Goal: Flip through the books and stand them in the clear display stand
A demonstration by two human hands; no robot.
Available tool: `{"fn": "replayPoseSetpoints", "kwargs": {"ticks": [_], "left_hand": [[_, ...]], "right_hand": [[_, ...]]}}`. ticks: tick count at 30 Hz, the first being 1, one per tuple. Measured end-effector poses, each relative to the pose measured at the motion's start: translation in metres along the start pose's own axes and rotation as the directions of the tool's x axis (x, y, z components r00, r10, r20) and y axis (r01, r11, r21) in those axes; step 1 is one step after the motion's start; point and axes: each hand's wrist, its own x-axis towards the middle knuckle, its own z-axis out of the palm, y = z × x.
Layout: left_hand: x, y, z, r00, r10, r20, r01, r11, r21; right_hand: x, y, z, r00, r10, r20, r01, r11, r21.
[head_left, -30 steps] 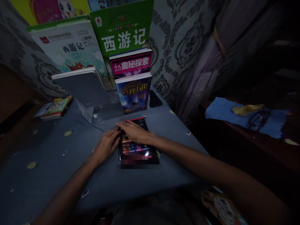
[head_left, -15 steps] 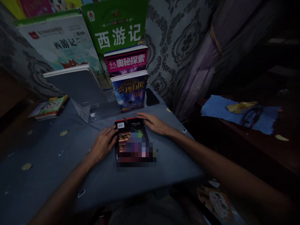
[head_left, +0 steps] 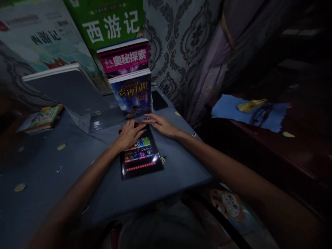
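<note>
A dark book (head_left: 141,166) lies flat on the table, showing small colourful pictures and a red strip on its face. My left hand (head_left: 129,135) rests across its upper part with the fingers stretched toward the top right corner, covering some of the face. At that same corner, my right hand (head_left: 163,126) has its fingers extended along the upper edge, close to the left fingertips. Both hands are open. Whether the right fingertips press on the book or only lie beside it, I cannot tell.
Behind the book, a clear stand (head_left: 86,121) props up a grey-backed book (head_left: 70,90). Next to it stand a blue book (head_left: 133,93), a pink book (head_left: 124,60) and a green book (head_left: 111,26). A phone (head_left: 159,99) and a small book stack (head_left: 41,119) lie on the table (head_left: 103,200).
My left hand has moved from the book's left edge up onto its upper face. The right hand stays at the top right corner. The view has shifted, so the surroundings sit further left and up.
</note>
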Motion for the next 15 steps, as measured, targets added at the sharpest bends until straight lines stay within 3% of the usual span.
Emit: {"fn": "replayPoseSetpoints", "kwargs": {"ticks": [6, 15], "left_hand": [[-0.005, 0.008, -0.005, 0.997, 0.074, 0.023, -0.073, 0.996, -0.046], [-0.032, 0.053, -0.021, 0.973, 0.218, 0.073, -0.211, 0.973, -0.091]], "right_hand": [[0.001, 0.001, 0.001, 1.0, -0.006, -0.009, 0.006, 1.0, 0.008], [0.0, 0.001, 0.001, 0.999, -0.035, 0.0, 0.035, 0.999, -0.02]]}}
